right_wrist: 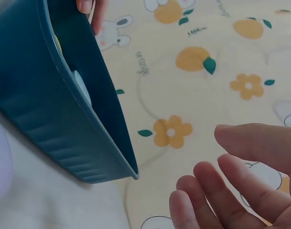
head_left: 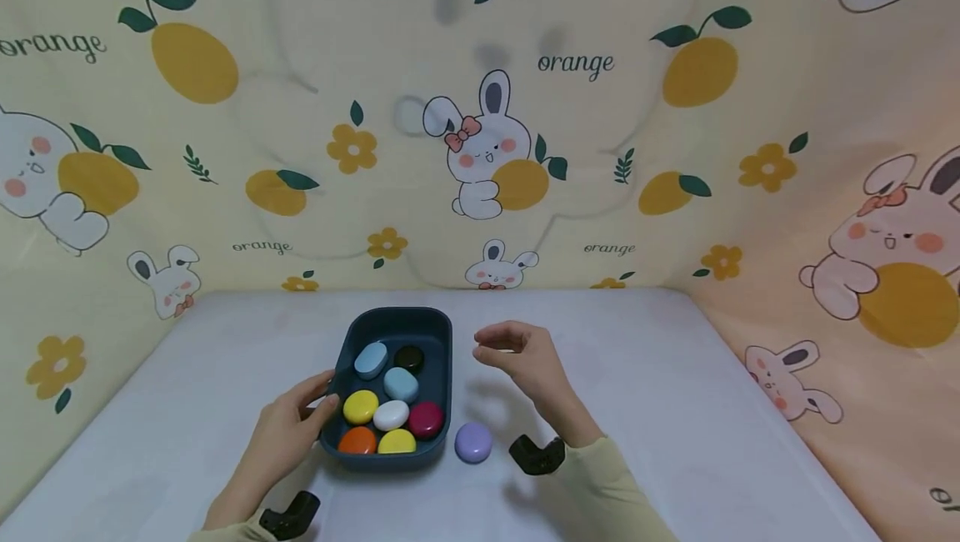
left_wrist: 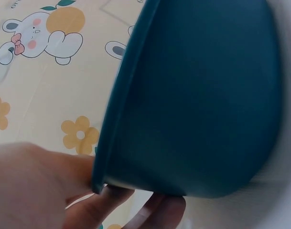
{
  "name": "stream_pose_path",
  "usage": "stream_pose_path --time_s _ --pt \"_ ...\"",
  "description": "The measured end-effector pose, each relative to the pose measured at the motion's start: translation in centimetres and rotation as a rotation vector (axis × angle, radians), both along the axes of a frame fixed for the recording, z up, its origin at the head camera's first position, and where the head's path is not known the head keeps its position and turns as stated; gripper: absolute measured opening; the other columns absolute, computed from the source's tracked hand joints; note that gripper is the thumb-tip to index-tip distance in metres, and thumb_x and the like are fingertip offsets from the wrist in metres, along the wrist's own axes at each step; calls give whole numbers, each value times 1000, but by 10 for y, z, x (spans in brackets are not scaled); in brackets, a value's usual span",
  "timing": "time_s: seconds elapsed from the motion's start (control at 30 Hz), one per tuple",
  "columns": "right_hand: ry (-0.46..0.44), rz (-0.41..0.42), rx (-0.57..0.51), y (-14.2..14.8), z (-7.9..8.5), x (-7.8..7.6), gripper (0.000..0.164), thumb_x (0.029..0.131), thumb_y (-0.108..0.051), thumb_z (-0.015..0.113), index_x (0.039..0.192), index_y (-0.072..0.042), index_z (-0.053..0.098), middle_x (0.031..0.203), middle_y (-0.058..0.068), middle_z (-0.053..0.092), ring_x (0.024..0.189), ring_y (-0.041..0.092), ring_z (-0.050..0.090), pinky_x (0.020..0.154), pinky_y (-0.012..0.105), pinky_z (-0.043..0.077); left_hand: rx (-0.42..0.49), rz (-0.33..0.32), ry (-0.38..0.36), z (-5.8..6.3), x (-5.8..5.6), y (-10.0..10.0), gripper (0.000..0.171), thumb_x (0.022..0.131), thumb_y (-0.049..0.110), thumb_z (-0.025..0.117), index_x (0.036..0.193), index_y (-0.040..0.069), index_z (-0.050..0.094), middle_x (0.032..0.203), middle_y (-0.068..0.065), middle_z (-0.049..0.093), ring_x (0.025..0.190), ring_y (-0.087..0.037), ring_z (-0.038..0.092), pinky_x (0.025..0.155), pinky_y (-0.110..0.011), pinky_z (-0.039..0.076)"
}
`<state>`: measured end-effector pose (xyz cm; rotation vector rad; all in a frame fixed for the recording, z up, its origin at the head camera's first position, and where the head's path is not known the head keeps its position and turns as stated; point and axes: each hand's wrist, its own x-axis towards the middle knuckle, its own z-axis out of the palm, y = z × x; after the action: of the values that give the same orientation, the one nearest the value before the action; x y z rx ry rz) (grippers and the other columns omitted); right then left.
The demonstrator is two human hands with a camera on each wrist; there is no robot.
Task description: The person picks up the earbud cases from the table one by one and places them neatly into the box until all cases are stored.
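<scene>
A dark blue plastic tub (head_left: 397,327) with rounded corners stands on the table. Inside lie several smooth, rounded pebble-like pieces: light blue (head_left: 401,384), black (head_left: 408,358), yellow (head_left: 361,407), white (head_left: 392,415), dark red (head_left: 426,420) and orange (head_left: 357,441). My left hand (head_left: 288,417) grips the tub's left side, thumb at the rim and other fingers against the outer wall (left_wrist: 198,95). Right of the tub, my right hand (head_left: 528,363) is held above the table, fingers loosely bent and nothing between them. A purple piece (head_left: 473,443) sits outside the tub, near its front right corner.
A white cloth (head_left: 630,342) covers the table. Behind it and along both sides rises a cream-coloured curtain (head_left: 405,25) printed with rabbits, oranges and flowers. Black wrist straps (head_left: 537,454) show at both sleeves.
</scene>
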<state>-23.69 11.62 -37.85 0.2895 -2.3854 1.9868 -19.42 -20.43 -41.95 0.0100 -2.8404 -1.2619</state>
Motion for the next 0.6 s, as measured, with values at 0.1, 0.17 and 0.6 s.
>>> stream_pose_path --time_s 0.1,0.17,0.6 --pt "-7 -4 9 0 -1 3 20 85 -12 78 104 -9 74 102 4 71 100 22 64 87 42 50 2 -3 -5 0 1 -2 49 101 22 57 145 3 46 136 -26 54 107 -42 61 80 -48 57" --pt "-13 -6 20 1 -3 5 19 85 -12 78 104 -8 74 102 4 71 99 21 64 88 42 50 4 -4 -15 -1 1 -3 49 101 22 57 145 3 46 136 -26 53 107 -42 61 80 -47 57" --pt "-132 56 5 15 -23 20 28 86 -24 78 108 -8 73 109 9 70 99 22 66 93 39 50 -2 1 -8 -3 0 -2 48 102 22 56 145 3 46 136 -25 54 108 -42 61 81 -47 56"
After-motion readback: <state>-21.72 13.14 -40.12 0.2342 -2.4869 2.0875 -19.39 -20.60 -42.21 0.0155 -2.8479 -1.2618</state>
